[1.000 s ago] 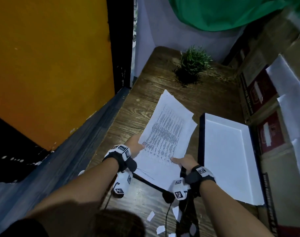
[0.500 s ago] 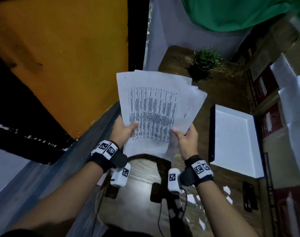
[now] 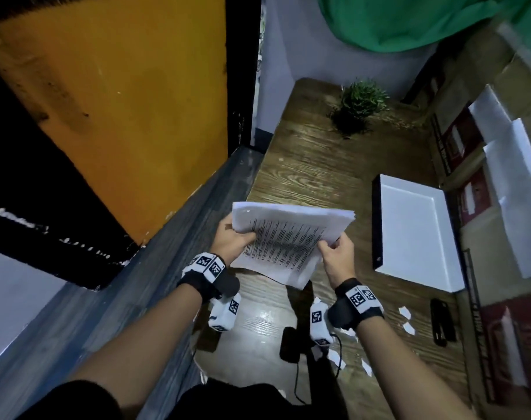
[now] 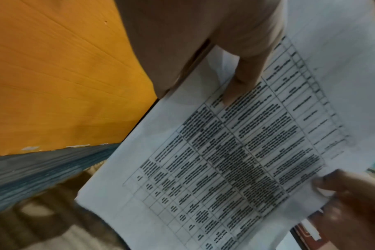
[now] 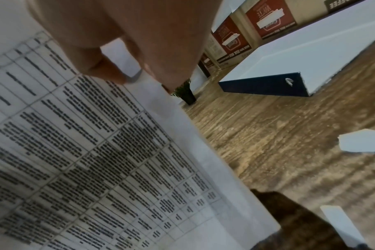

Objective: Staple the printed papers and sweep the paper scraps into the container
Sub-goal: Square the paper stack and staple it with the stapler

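Aloft, printed papers (image 3: 285,241) pinched by left hand (image 3: 232,242) fingers; right hand (image 3: 338,254) fingers pinching opposite edge

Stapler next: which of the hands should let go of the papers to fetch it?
Probably the right hand. The black stapler lies on the table to the right, near that wrist, while the left hand can keep gripping the papers.

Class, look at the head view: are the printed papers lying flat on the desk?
No: both the left hand and the right hand hold the printed papers up above the desk.
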`<state>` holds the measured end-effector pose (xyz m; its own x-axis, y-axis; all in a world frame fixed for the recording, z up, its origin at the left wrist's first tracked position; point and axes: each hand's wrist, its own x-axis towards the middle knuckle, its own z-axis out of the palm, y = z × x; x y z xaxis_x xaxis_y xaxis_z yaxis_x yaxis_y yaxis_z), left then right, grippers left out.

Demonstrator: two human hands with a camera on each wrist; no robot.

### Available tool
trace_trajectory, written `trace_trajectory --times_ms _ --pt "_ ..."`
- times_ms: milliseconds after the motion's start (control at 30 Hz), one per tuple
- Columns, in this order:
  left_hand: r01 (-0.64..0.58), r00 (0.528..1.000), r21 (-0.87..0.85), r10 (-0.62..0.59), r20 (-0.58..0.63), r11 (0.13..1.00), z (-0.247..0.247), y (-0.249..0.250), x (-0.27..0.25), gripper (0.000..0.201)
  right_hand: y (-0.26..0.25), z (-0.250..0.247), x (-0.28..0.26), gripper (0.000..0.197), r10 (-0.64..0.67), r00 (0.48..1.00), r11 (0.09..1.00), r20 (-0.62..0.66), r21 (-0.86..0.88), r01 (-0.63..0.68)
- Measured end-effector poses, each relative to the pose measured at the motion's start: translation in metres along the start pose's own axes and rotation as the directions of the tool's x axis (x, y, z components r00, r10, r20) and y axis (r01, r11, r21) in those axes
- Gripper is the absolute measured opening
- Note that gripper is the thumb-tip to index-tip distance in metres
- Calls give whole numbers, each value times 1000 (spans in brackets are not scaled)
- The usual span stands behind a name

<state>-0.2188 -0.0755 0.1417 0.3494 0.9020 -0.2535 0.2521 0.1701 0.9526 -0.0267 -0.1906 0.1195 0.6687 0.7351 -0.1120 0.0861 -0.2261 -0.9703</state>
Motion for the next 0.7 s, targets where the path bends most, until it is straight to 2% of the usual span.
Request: trace_trajectory --times_ms 100,200,267,333,433,500,600,700 --pt "-45 999 -26 45 -8 999 -2 -8 0 36 4 -1 1 28 10 1000 1000 2 6 -10" --pt "-9 1000 16 9 -28 1000 3 -13 -2 26 9 7 -2 26 29 999 1000 31 -3 -28" --pt "-17 998 16 18 -55 1000 7 -9 -1 30 1 12 -2 23 3 1000 1000 4 17 -3" --pt "-87 991 0 87 -102 996 7 0 2 37 -13 11 0 26 -38 999 998 -22 41 39" --pt "-181 970 -44 171 -171 983 4 5 3 31 -20 8 3 38 -75 996 995 -41 65 78" --pt "-121 978 -38 112 -174 992 8 -8 2 26 -8 11 2 35 -50 998 998 -41 47 52" --pt "41 986 15 -38 -164 999 20 -33 0 22 17 17 -4 31 51 999 998 18 25 -51" --pt "41 978 11 -37 -205 999 24 -36 4 21 20 20 -4 31 64 998 997 13 39 -65"
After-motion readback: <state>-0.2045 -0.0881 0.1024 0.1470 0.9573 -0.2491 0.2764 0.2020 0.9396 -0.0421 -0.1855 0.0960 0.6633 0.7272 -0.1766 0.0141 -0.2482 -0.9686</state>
